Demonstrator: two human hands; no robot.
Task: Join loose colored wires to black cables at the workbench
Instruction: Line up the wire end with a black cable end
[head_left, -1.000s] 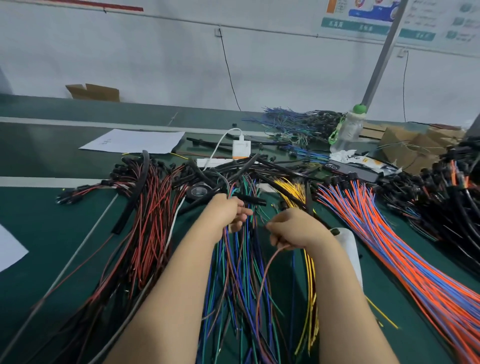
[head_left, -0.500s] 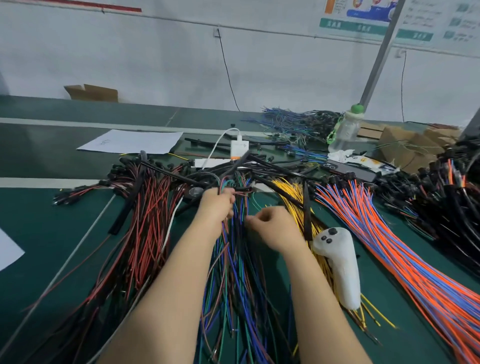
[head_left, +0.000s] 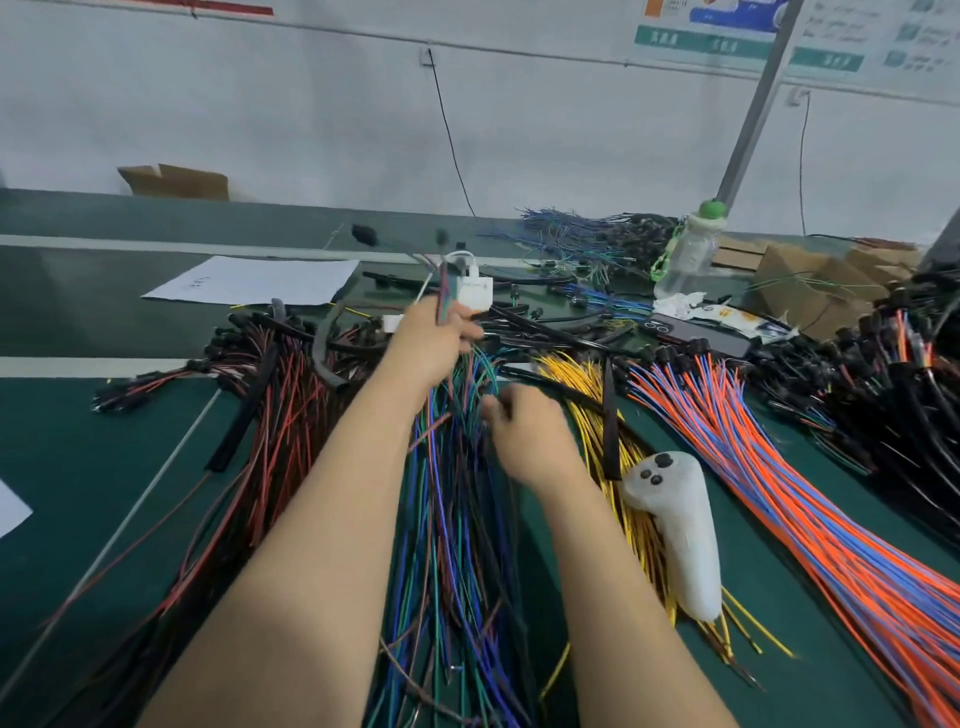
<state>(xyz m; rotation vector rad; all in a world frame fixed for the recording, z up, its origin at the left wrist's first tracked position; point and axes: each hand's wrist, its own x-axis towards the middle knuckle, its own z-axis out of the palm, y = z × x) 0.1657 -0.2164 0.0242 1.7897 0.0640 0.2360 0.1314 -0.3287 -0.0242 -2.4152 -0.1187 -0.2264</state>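
At the far left, a white sheet of paper (head_left: 260, 280) lies flat on the green workbench top (head_left: 78, 441). Nearer the person, a spread of red and black wires (head_left: 275, 415) fans towards them.

The left hand (head_left: 431, 340) is held up over the bench. Its fingers are curled round a few thin coloured wires (head_left: 441, 296), whose ends stick up above the fist. Below it, the wide bundle of blue, green and brown wires (head_left: 457, 509) runs lengthwise between the two forearms, away from the person.

The right hand (head_left: 524, 431) sits lower, at the right edge of that bundle. Its fingers are curled, but motion blur hides whether they pinch a strand.

The black cables with moulded plugs (head_left: 550, 338) lie crosswise just beyond and to the right of the left fist, roughly at right angles to the bundle. The left hand is the nearer one to them. By my reading, joining calls for bringing the upright wire ends over to a plug end, with the right hand free to fetch a cable.

Further right are yellow wires (head_left: 582, 384), a white plastic handheld controller (head_left: 675, 530) lying on them, and then a sweep of orange and blue wires (head_left: 789, 499).
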